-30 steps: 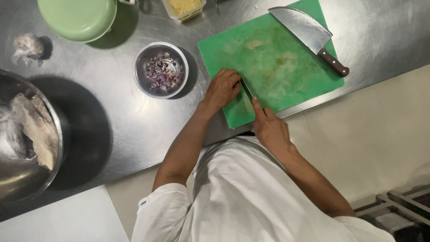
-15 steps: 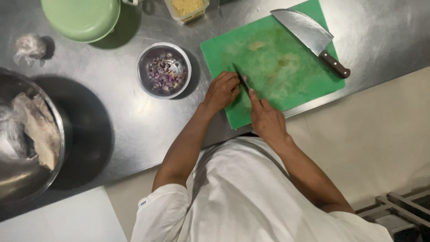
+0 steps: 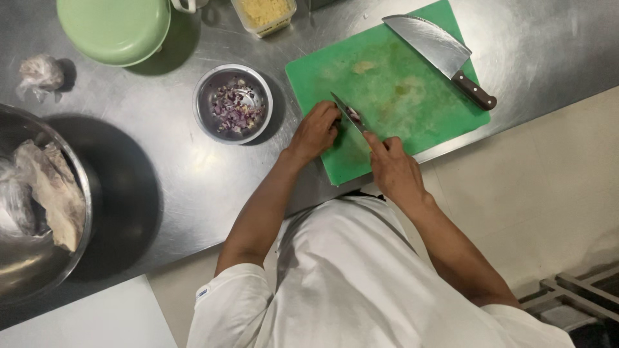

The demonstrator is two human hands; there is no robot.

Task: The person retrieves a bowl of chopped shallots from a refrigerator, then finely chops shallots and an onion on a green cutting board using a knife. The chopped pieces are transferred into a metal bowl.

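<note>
Green plastic cutting board point(image 3: 412, 90) carries the work: right hand point(image 3: 393, 169) grips a small slim-bladed knife point(image 3: 351, 119), left hand point(image 3: 317, 129) curls over something hidden. Fingertips so near the blade could get nicked.

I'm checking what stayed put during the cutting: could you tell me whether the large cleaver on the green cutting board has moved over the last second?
No. The cleaver lies at the same far corner of the green cutting board, blade angled as before.

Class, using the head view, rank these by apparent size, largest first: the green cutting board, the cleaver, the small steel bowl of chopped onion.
1. Green cutting board
2. Cleaver
3. Small steel bowl, though it looks close to the cleaver in area.
</note>
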